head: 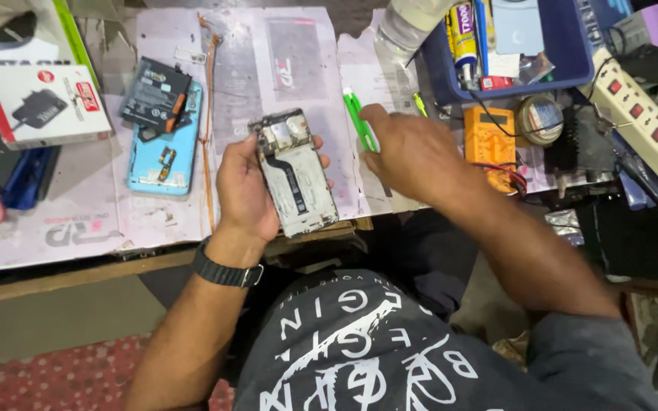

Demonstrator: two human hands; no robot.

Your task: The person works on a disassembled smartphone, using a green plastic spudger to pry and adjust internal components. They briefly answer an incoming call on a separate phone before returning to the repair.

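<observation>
My left hand grips an opened phone with its back removed, showing the bare frame, circuit board and a flex cable. It is held tilted over the front edge of the workbench. My right hand reaches over the bench, palm down, with its fingertips at a green-handled tool lying on the mat. I cannot tell whether the fingers have closed around the tool. A black watch sits on my left wrist.
A light blue phone back cover lies at left with a black battery on it. A white charger box is far left. An orange multimeter, a tape roll, a blue tray and a white power strip crowd the right.
</observation>
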